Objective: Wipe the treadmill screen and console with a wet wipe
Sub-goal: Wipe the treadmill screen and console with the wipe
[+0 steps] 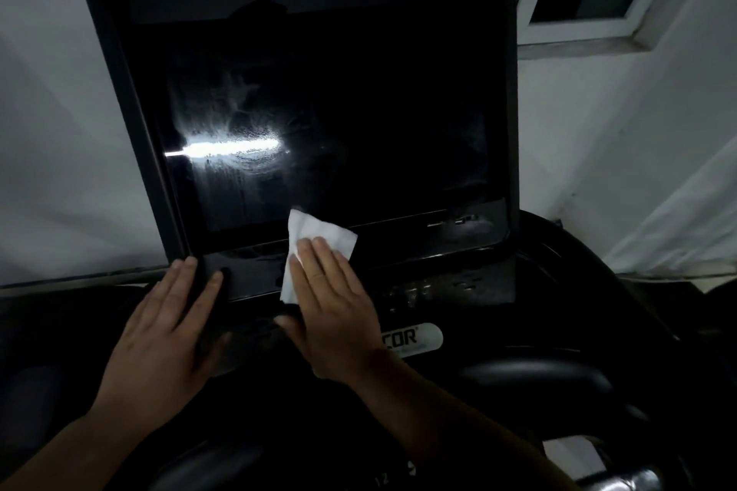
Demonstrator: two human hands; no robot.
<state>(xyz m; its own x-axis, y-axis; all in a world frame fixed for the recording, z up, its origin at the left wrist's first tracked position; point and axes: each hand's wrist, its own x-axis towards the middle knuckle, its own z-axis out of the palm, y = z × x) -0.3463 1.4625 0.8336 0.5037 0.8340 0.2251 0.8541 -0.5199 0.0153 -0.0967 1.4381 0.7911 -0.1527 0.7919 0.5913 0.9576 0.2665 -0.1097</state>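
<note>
Nearest, the left hand (167, 327) rests flat, fingers straight, on the lower left corner of the black plastic treadmill console (438, 283). The right hand (335, 307), also flat, presses a thin white folded wet wipe (319, 237) across the bottom edge of the glossy dark glass screen (339, 124). The wipe looks soft, light and limp, so I think a flat palm on its middle will control it best.

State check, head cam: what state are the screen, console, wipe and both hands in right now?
treadmill screen: dark, unlit; wet smears and glare on its left half.
console: dark, no lights showing.
wet wipe: spread flat across the screen's lower edge, partly covered by fingers.
right hand: fingers straight, pressing the wipe.
left hand: flat on the console's lower left corner, holding nothing.
</note>
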